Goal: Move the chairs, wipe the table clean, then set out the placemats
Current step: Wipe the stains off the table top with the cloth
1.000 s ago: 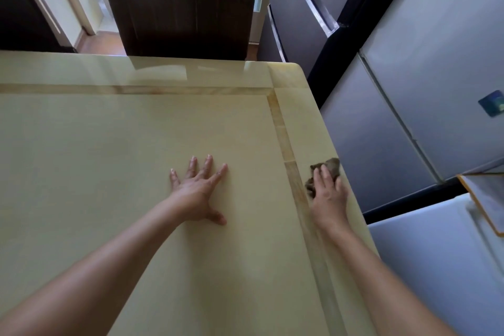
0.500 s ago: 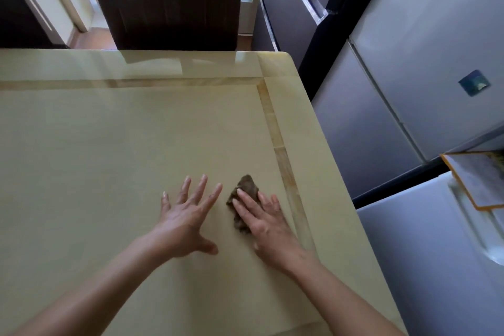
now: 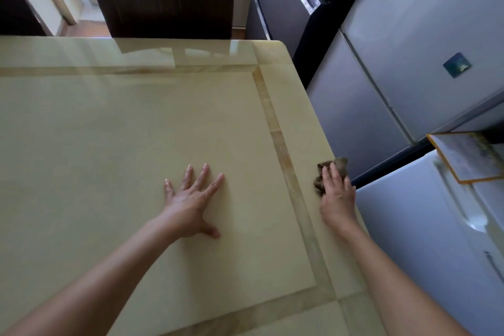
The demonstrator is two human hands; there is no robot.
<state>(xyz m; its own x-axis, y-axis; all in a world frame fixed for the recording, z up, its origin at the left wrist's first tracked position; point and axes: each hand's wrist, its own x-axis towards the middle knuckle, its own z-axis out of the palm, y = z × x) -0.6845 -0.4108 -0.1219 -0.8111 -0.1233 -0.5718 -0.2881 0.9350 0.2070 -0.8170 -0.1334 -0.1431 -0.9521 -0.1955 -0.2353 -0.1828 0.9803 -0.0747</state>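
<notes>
1. A dark chair (image 3: 163, 0) is standing at the far edge of the table (image 3: 109, 131). Grey fridge doors (image 3: 409, 49) are rising close beside the table's right edge. A flat orange-edged sheet (image 3: 469, 158) is lying on a white appliance (image 3: 409, 226).
2. The brown cloth (image 3: 339, 165) is lying crumpled on the table's right border, at the very edge.
3. The right hand (image 3: 336, 196) is pressing on the cloth, its grip flat, with straight fingers lying over it rather than curling round.
4. The left hand (image 3: 191, 199) is resting palm-down on the middle panel, grip wide and fingers spread, well apart from the cloth.
</notes>
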